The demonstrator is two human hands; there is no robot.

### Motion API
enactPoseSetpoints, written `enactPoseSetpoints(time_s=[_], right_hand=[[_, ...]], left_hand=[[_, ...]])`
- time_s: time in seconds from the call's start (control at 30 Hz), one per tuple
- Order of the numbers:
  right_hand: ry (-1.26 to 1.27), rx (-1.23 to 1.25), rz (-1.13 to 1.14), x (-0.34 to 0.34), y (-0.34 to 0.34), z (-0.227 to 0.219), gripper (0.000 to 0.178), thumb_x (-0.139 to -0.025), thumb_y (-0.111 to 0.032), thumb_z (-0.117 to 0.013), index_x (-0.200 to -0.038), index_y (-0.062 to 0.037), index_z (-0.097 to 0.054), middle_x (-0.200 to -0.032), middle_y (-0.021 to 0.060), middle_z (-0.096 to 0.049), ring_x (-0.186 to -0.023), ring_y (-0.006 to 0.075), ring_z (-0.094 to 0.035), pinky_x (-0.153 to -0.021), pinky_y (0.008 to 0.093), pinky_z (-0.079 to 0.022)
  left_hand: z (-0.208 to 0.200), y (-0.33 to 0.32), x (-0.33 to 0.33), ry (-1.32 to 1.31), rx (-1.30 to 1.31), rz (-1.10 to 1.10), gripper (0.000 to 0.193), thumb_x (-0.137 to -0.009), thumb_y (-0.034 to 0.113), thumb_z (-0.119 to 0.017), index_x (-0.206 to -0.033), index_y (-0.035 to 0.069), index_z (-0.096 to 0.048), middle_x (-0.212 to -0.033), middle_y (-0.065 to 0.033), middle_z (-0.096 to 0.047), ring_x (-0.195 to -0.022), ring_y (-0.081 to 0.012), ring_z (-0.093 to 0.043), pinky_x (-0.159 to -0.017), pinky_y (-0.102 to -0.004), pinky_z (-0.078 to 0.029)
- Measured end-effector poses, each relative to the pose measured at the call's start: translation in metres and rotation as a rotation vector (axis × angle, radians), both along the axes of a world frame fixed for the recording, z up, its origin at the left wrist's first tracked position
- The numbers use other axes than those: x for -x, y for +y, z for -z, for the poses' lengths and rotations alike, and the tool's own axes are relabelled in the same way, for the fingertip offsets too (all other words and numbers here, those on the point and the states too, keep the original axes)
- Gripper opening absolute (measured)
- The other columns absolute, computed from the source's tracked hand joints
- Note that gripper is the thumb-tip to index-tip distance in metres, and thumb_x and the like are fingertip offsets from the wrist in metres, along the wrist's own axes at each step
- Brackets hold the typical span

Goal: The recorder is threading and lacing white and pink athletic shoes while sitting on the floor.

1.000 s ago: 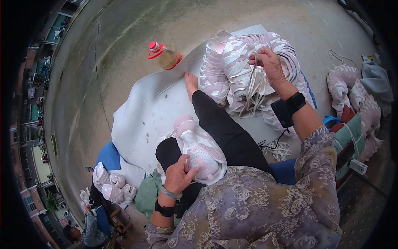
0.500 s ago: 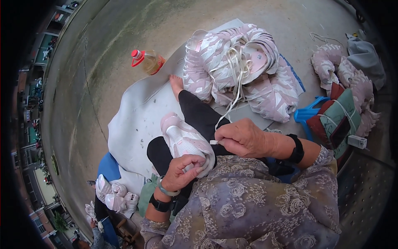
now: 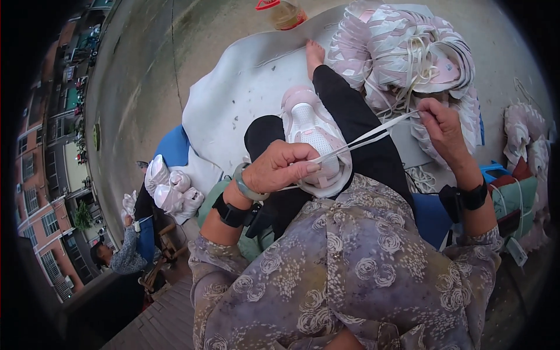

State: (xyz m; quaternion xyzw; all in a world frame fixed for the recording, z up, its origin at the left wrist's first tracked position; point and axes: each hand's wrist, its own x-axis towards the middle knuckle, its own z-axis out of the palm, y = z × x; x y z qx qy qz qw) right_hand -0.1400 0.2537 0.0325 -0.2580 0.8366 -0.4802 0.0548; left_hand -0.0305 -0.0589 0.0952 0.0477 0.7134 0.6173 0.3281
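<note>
A pink and white shoe upper [image 3: 303,116] lies across my lap, toe pointing away from me. My left hand [image 3: 277,166] rests at its opening, thumb and fingers pinched together on a white shoelace [image 3: 373,135]. From there the lace runs in two strands, stretched taut to the right. My right hand [image 3: 444,128] is raised beyond my right leg, its fingers closed on the other part of the lace. The lace's path beneath my left fingers is hidden.
A big bundle of similar uppers [image 3: 402,44] with hanging laces sits ahead to the right, on a pale sheet [image 3: 227,93]. Beyond the sheet's far edge stands a bottle [image 3: 286,17]. More uppers [image 3: 172,186] lie at left near another person [image 3: 125,254]. A green bundle [image 3: 516,201] is at right.
My right hand has moved away from the shoe upper, drawing the lace out taut. My left hand now pinches the lace over the opening. The whole view has shifted.
</note>
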Motion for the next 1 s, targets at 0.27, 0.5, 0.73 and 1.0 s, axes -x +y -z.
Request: enactPoseSetpoints(time_s=[0.27,0.5,0.73,1.0], right_hand=[[0.084,-0.636,0.328,0.062,0.124,0.159,0.006,-0.080,-0.011,-0.049,-0.081,-0.0049,-0.050,-0.070,0.0159,-0.054,-0.070,0.0374,-0.054,-0.062,0.0424,-0.041],[-0.187,-0.163,-0.334,0.002,-0.062,0.043,0.040,-0.077,-0.011,-0.052,-0.115,0.0015,-0.047,-0.108,0.0117,-0.056,-0.103,0.0216,-0.052,-0.090,0.0310,-0.038],[-0.490,-0.279,-0.763,-0.066,-0.163,-0.050,0.031,-0.084,-0.020,-0.057,-0.106,0.0023,-0.054,-0.071,0.0053,-0.057,-0.064,0.0106,-0.050,-0.057,0.0230,-0.040],[-0.449,-0.207,-0.442,-0.035,-0.114,-0.020,0.015,-0.087,-0.016,-0.056,-0.084,-0.0015,-0.059,-0.059,-0.0051,-0.043,-0.052,0.0030,-0.035,-0.047,0.0192,-0.027]], left_hand=[[-0.008,-0.059,-0.049,0.108,0.175,-0.218,0.017,-0.086,0.017,-0.056,-0.081,0.002,-0.059,-0.058,0.0047,-0.048,-0.052,-0.0018,-0.042,-0.046,-0.0180,-0.033],[0.048,-0.027,-0.085,0.380,-0.022,-0.375,0.010,-0.080,0.011,-0.057,-0.079,0.001,-0.058,-0.057,-0.0077,-0.051,-0.049,-0.0123,-0.048,-0.049,-0.0268,-0.038],[0.063,-0.008,-0.075,0.690,-0.013,-0.609,0.014,-0.072,0.015,-0.060,-0.067,0.003,-0.057,-0.058,-0.0130,-0.056,-0.054,-0.0292,-0.057,-0.049,-0.0336,-0.042],[0.089,-0.012,-0.084,0.704,0.165,-0.548,0.017,-0.071,0.019,-0.060,-0.063,0.005,-0.055,-0.058,-0.0169,-0.052,-0.058,-0.0364,-0.053,-0.051,-0.0410,-0.041]])
